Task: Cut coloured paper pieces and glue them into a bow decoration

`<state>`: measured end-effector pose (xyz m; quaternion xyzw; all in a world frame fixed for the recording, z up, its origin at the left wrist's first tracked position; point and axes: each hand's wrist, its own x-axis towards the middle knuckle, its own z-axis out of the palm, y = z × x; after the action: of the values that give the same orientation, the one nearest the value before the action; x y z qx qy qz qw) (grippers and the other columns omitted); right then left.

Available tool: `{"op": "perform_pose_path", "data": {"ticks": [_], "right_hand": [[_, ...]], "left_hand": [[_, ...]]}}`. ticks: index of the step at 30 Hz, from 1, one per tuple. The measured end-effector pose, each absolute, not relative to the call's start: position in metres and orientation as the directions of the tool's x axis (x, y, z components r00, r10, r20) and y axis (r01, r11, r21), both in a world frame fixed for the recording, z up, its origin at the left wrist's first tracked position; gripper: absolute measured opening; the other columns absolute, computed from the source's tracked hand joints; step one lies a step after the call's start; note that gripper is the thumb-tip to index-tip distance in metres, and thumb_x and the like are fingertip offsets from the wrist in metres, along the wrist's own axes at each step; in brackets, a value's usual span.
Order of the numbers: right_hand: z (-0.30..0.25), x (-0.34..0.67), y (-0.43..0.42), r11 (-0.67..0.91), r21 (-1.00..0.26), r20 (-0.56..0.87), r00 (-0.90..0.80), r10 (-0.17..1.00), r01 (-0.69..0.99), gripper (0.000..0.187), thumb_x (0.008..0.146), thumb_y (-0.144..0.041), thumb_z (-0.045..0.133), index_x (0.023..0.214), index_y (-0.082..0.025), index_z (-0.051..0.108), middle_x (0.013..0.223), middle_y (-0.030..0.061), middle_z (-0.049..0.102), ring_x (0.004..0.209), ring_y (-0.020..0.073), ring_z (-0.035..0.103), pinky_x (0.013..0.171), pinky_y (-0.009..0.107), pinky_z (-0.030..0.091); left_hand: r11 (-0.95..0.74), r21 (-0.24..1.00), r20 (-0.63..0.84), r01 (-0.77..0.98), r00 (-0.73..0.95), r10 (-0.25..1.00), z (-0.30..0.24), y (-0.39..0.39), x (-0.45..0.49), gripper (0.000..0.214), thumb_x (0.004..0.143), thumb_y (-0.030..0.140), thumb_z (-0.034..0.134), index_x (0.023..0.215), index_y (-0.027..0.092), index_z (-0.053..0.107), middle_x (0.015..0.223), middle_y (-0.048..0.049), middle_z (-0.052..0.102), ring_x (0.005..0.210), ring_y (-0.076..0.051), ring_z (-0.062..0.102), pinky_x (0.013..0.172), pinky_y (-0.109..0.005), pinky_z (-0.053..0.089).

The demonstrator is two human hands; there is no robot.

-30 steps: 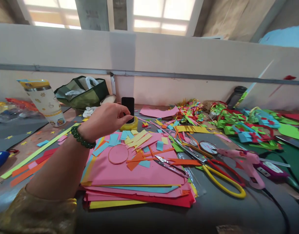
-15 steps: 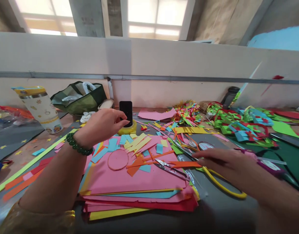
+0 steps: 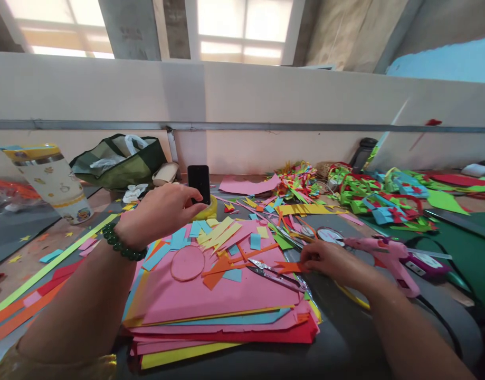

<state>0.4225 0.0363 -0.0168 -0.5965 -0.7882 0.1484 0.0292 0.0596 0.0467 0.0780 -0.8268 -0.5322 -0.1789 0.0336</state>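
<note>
My left hand (image 3: 159, 211), with a green bead bracelet (image 3: 123, 243) at the wrist, hovers over the far left of a paper stack. Its fingers are curled toward the thumb, and whatever they may pinch is hidden. Just beyond them a black phone (image 3: 199, 182) leans upright in a yellow tape roll (image 3: 206, 211). My right hand (image 3: 325, 260) has its fingertips closed on the right end of an orange paper strip (image 3: 287, 267). Small scissors (image 3: 276, 275) lie across the pink sheet (image 3: 171, 301), left of that hand. A yellow scissor handle (image 3: 355, 296) shows partly beneath the right forearm.
A pink glue gun (image 3: 388, 258) with its cord lies at the right. Colored scraps and woven paper pieces (image 3: 400, 206) cover the back right. A tilted tumbler (image 3: 52, 182) and a green bag (image 3: 119, 161) stand at the back left. Long paper strips (image 3: 84, 245) lie at left.
My right hand has moved left and closed on the orange strip's end, exposing the glue gun. My left hand keeps its curled pose near the phone. The view has shifted slightly right.
</note>
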Motion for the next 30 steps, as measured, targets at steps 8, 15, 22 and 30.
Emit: {"op": "perform_pose_path", "data": {"ticks": [8,15,22,30], "right_hand": [[0.032,0.413,0.026,0.337,-0.352,0.084,-0.329,0.941,0.873,0.02,0.084,-0.035,0.046,0.077,-0.022,0.06,0.08,0.0037,0.064,0.072,0.0188,0.057,0.064,0.028,0.042],[0.067,0.343,0.046,0.557,-0.454,0.199,-0.53,0.824,0.695,0.022,0.087,-0.036,0.048,0.083,-0.018,0.061,0.07,0.0005,0.058,0.063,0.0122,0.051,0.056,0.022,0.039],[0.033,0.318,0.064,0.573,-0.621,0.193,-0.604,0.773,0.535,0.022,0.087,-0.032,0.05,0.09,-0.018,0.067,0.077,0.0013,0.066,0.068,0.0116,0.057,0.063,0.022,0.043],[0.011,0.309,0.069,0.56,-0.683,0.335,-0.479,0.811,0.469,0.02,0.084,-0.033,0.056,0.092,-0.019,0.067,0.075,0.0012,0.064,0.067,0.0116,0.055,0.059,0.022,0.043]], "left_hand": [[-0.447,0.157,0.338,0.881,0.378,0.862,0.076,0.047,0.062,0.032,0.084,0.041,0.045,0.091,0.023,0.071,0.068,-0.0013,0.068,0.059,-0.016,0.056,0.05,-0.025,0.032],[-0.533,0.459,0.305,0.711,0.437,0.846,0.064,0.06,0.069,0.045,0.088,0.047,0.039,0.084,0.015,0.07,0.07,-0.0037,0.067,0.061,-0.014,0.058,0.052,-0.022,0.038],[-0.466,0.735,0.161,0.493,0.54,0.826,0.044,0.072,0.084,0.049,0.086,0.053,0.042,0.079,0.012,0.068,0.072,-0.0048,0.065,0.067,-0.014,0.058,0.054,-0.021,0.04],[-0.279,0.885,-0.079,0.372,0.713,0.697,0.024,0.072,0.1,0.036,0.08,0.045,0.055,0.074,0.012,0.067,0.07,-0.0058,0.068,0.06,-0.013,0.061,0.054,-0.021,0.043]]}}
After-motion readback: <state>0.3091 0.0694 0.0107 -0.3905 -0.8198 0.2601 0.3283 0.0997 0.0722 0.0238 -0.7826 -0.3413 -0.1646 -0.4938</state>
